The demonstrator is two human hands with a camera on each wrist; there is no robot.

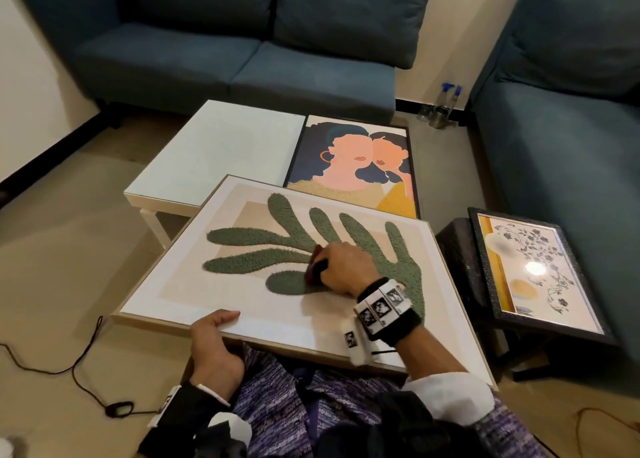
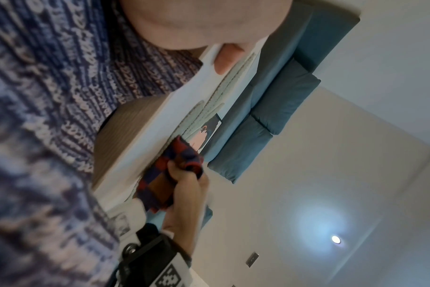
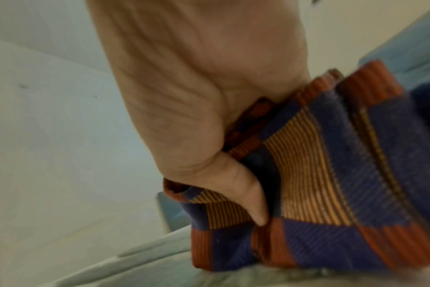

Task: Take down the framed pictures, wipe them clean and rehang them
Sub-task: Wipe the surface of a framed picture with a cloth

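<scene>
A large framed picture of a green leaf shape (image 1: pixel 242 284) lies tilted across my lap, its far edge over the white table (image 1: pixel 214 146). My left hand (image 1: pixel 214 340) grips its near edge, thumb (image 2: pixel 227 58) on the white border. My right hand (image 1: pixel 343 267) holds a folded red, blue and orange checked cloth (image 1: pixel 313 267) (image 2: pixel 174 170) (image 3: pixel 319 174) pressed on the green leaf. A second framed picture of two faces (image 1: pixel 356 166) lies flat on the table behind. A third, dark-framed floral picture (image 1: pixel 533 270) rests on a black stool at the right.
Blue sofas stand behind (image 1: pixel 242 42) and at the right (image 1: pixel 571 111). Spray bottles (image 1: pixel 440 107) stand on the floor in the corner between them. A dark cable with a switch (image 1: pixel 117 409) trails over the floor at the left.
</scene>
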